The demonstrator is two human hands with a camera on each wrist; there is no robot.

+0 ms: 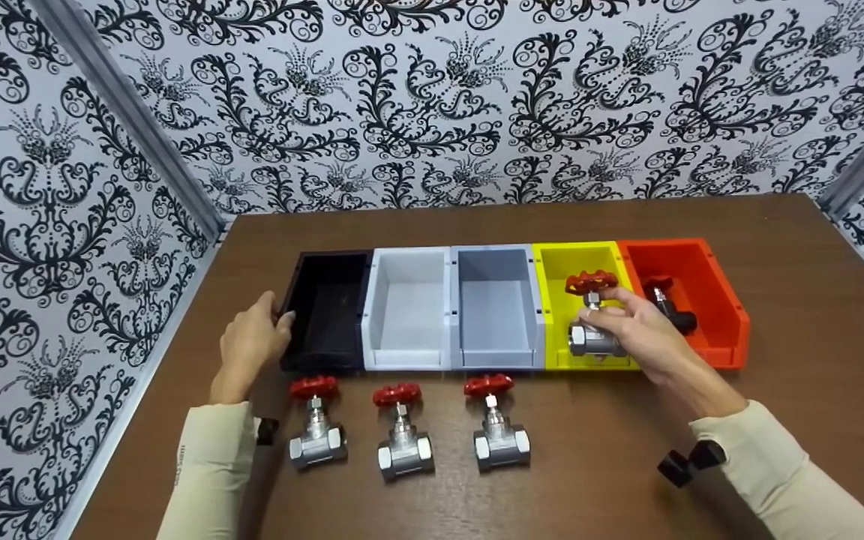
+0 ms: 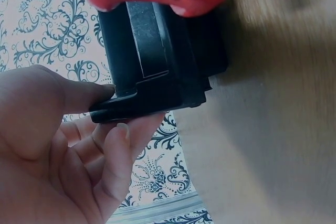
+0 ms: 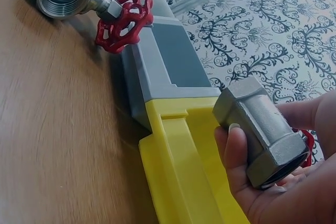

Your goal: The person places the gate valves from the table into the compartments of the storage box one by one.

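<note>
a silver, hex-ended valve (image 1: 595, 340) with a red handwheel (image 1: 591, 283) is pinched in the right hand (image 1: 648, 336) above the yellow bin (image 1: 578, 256); the left hand (image 1: 253, 339) pinches the black bin (image 1: 331, 307) by its wall. only the head view shows the orange bin (image 1: 713, 300) and its dark valve (image 1: 678, 319).

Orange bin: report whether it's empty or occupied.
Occupied: in the head view, a dark valve lies inside the orange bin.

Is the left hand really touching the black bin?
Touching. The left wrist view shows the left hand pinching the black bin by its rim, between thumb and fingers.
</note>
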